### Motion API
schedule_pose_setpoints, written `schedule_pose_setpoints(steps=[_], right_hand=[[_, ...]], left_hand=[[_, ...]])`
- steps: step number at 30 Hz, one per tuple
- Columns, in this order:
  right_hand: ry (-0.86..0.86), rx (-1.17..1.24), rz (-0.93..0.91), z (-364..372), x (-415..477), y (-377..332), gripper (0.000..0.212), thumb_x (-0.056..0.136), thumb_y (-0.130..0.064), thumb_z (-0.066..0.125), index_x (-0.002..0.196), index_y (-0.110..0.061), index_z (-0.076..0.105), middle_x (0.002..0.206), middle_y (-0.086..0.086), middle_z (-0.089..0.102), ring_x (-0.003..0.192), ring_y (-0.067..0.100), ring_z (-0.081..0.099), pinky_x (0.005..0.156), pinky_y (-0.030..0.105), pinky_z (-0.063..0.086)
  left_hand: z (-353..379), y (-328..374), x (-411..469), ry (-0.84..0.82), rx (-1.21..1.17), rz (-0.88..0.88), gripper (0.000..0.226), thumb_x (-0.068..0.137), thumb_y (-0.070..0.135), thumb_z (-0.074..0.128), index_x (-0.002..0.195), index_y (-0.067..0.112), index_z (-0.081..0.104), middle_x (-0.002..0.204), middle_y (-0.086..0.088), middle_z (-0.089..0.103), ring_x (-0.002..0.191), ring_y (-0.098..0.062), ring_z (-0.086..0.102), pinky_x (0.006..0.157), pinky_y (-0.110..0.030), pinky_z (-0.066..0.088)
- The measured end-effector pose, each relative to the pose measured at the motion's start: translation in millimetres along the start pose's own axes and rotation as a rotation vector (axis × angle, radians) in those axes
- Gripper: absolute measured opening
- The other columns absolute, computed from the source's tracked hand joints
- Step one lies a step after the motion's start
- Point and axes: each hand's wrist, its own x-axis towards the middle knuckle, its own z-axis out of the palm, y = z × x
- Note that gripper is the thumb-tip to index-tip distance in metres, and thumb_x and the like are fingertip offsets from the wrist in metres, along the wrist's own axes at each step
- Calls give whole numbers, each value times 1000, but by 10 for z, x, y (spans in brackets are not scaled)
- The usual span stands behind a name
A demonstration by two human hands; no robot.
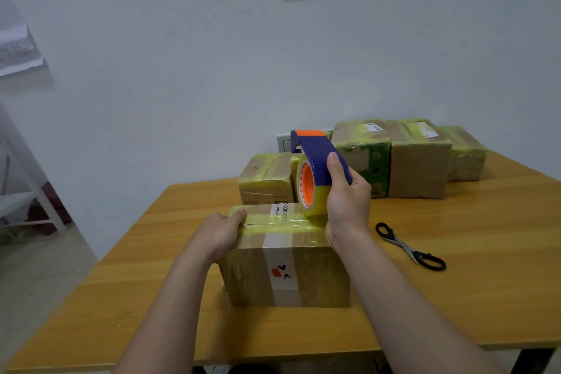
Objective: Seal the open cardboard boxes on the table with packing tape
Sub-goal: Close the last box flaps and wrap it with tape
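Behind the near cardboard box (pixel 285 264), toward the wooden table's (pixel 455 297) far edge, stand several taped boxes (pixel 419 158), and black scissors (pixel 409 247) lie slantwise to its right. On that box's top right end the blue tape dispenser (pixel 315 167) stands on edge, its orange core facing left and its guard arching up toward the wall, with yellowish tape running left to right along the seam. The right hand (pixel 346 194) curls its fingers round the dispenser, thumb up the blue band; the left hand (pixel 218 234) grips the box's left end, thumb on the tape.
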Motion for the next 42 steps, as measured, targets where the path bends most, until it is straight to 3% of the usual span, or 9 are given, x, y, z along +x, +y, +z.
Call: schedule_pose_setpoints(steps=[12, 15, 17, 20, 23, 28, 35, 39, 42], right_hand=[[-25, 21, -27, -32, -42, -4, 33, 96, -49, 61, 113, -21, 69, 97, -3, 76, 95, 14, 73, 68, 21, 54], [-35, 2, -31, -34, -35, 0, 34, 95, -51, 61, 111, -22, 69, 97, -3, 77, 95, 14, 73, 70, 24, 55], [-26, 7, -28, -30, -29, -3, 44, 90, -57, 60, 113, -20, 69, 99, -1, 76, 96, 14, 73, 70, 23, 55], [2, 11, -17, -23, -8, -1, 48, 88, -60, 59, 113, -20, 69, 98, -1, 76, 93, 14, 73, 69, 23, 55], [29, 17, -7, -30, 16, -5, 34, 97, -53, 57, 106, -23, 70, 94, -2, 76, 89, 13, 72, 71, 25, 55], [48, 5, 12, -21, 4, -28, 36, 98, -54, 55, 110, -22, 67, 101, 1, 74, 96, 16, 71, 73, 26, 55], [-34, -43, -6, -144, 106, -226, 35, 100, -51, 54, 108, -22, 71, 93, -4, 77, 87, 8, 71, 67, 18, 52], [-47, -37, -36, -236, 195, -393, 31, 102, -44, 56, 109, -19, 73, 94, -5, 78, 91, 9, 72, 69, 18, 53], [-29, -12, -45, -233, 236, -476, 31, 102, -41, 58, 107, -15, 75, 90, -3, 78, 84, 8, 71, 68, 18, 54]], left_hand=[[0, -23, -36, 95, 110, 76, 64, 104, 60, 41, 79, 7, 66, 86, -11, 66, 80, -26, 61, 61, -36, 39], [52, 14, -106, 169, 214, 65, 65, 100, 68, 37, 93, 12, 69, 98, -9, 70, 89, -27, 63, 71, -37, 50], [73, 56, -203, 337, 383, 123, 59, 100, 66, 40, 121, 18, 67, 120, -8, 70, 110, -30, 63, 83, -38, 50], [110, 160, -434, 571, 356, 400, 44, 98, 47, 55, 138, 28, 62, 128, -1, 68, 119, -27, 58, 93, -43, 43], [368, 304, -722, 441, 262, 576, 37, 101, 47, 47, 133, 39, 64, 126, 11, 64, 119, -14, 51, 95, -38, 36], [792, 261, -866, 410, 277, 575, 70, 99, 71, 7, 137, 48, 60, 143, 12, 56, 135, -14, 38, 105, -41, 27], [680, 232, -650, 357, 204, 666, 91, 79, 99, 12, 125, 45, 70, 132, 15, 58, 128, -13, 43, 109, -42, 25], [565, 437, -832, 219, 438, 576, 126, 43, 116, 9, 136, 44, 55, 150, 15, 45, 145, -15, 30, 125, -60, 3], [667, 623, -987, 153, 505, 542, 119, 46, 114, 27, 140, 42, 44, 154, 14, 39, 149, -18, 26, 124, -66, -3]])
